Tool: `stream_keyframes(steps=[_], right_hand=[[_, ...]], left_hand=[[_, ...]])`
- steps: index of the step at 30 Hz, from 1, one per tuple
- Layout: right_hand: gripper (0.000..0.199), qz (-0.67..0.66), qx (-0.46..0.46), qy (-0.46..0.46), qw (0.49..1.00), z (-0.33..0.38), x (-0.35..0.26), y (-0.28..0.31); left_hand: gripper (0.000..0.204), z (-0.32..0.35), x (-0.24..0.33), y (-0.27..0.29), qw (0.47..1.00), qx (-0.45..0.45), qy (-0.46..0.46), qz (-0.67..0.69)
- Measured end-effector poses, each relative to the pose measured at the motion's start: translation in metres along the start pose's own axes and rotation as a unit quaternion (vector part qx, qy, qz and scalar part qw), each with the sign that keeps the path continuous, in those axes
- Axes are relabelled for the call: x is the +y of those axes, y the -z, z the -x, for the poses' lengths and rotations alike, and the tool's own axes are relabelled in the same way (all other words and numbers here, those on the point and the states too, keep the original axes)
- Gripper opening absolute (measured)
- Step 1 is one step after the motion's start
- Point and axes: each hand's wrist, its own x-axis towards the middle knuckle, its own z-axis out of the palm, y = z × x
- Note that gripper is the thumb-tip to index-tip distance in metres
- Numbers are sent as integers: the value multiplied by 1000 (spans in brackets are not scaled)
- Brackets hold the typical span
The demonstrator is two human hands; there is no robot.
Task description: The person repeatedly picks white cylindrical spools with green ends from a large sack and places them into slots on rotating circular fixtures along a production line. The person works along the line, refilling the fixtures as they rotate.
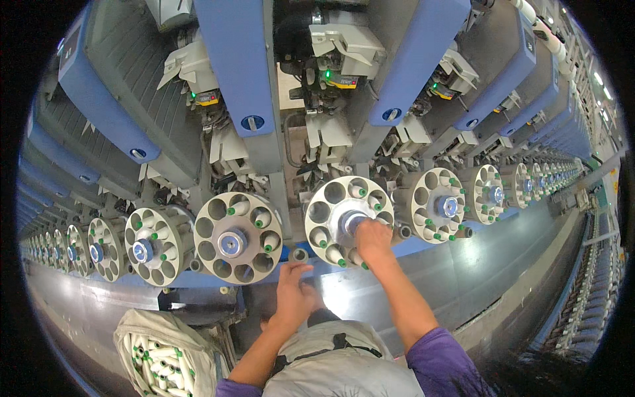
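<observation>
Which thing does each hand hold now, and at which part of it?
The right hand grips the round beige bobbin magazine at its silver centre hub. Whether the left hand, beside the blue ledge, holds anything cannot be told.

The right hand (pixel 372 239) covers the lower right pockets of the round bobbin magazine (pixel 331 198), so their contents cannot be told. The left hand (pixel 293 291) shows only its back; whether its fingers grip anything is hidden. The far magazines (pixel 559 173) to the right shrink too small to read. The sack of bobbins (pixel 165 357) is cut off by the lower edge.
</observation>
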Motion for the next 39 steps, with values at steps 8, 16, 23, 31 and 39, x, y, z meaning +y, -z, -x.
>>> stream_keyframes(steps=[8,16,23,31,39], right_hand=[[22,-601,-48,-188,775,3,45,-3],[28,-450,66,-56,889,10,53,20],[27,-555,125,-108,815,52,70,19],[22,-584,85,-170,789,84,88,-1],[21,-520,50,-95,847,94,71,-7]], left_hand=[[41,-33,-12,13,996,59,-64,5],[40,-124,5,-64,976,-57,-172,-118],[36,-179,-5,-84,896,-159,-289,-297],[12,-190,4,-69,933,-35,-312,-178],[44,-183,-9,-101,915,-275,290,65]])
